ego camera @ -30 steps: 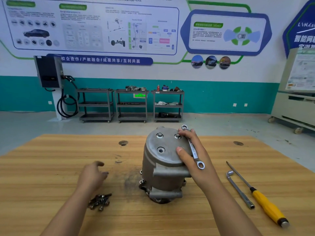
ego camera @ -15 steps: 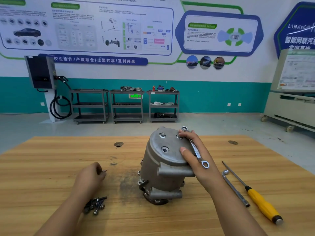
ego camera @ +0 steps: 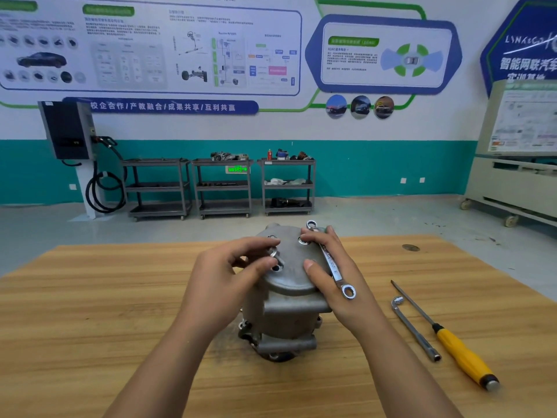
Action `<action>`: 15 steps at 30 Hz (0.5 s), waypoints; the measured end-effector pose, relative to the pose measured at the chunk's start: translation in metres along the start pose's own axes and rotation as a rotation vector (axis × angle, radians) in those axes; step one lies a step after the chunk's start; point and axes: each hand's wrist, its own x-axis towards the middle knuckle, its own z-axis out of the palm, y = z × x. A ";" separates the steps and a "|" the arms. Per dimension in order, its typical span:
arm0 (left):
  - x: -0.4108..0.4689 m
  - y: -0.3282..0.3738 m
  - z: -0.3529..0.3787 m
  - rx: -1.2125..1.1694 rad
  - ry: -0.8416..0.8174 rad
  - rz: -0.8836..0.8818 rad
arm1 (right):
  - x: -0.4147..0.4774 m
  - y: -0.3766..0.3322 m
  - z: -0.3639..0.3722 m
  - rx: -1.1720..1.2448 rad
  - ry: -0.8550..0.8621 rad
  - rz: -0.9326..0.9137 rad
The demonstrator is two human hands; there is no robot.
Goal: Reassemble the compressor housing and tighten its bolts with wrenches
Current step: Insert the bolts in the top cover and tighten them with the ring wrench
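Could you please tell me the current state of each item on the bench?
Compressor housing: upright, cover on.
Bolt: pinched by left hand, tilted at a cover hole, unseated.
Ring wrench: held in right hand, off any bolt.
L-shaped socket wrench: lying on table.
Screwdriver: lying on table.

Automotive training workshop: car-system wall charts at 12 o'clock, parts trolleys beneath, vehicle charger at 10 o'clock.
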 end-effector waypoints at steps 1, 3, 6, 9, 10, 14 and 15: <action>0.001 -0.001 0.000 0.069 -0.004 0.010 | 0.000 -0.001 0.001 -0.007 0.000 -0.002; 0.002 -0.002 -0.001 0.162 -0.018 0.042 | 0.001 -0.003 0.003 -0.018 0.000 -0.008; 0.003 -0.003 -0.005 0.281 -0.031 0.120 | 0.001 -0.003 0.004 -0.031 -0.003 -0.011; 0.004 -0.003 -0.006 0.350 -0.049 0.154 | 0.000 -0.004 0.004 -0.044 -0.003 -0.014; 0.004 -0.003 -0.006 0.374 -0.064 0.172 | 0.000 -0.005 0.005 -0.044 0.000 -0.015; 0.002 -0.002 -0.005 0.335 -0.091 0.205 | -0.002 -0.006 0.006 -0.056 0.016 -0.019; 0.002 -0.003 -0.004 0.307 -0.087 0.192 | -0.002 -0.006 0.005 -0.056 0.018 -0.021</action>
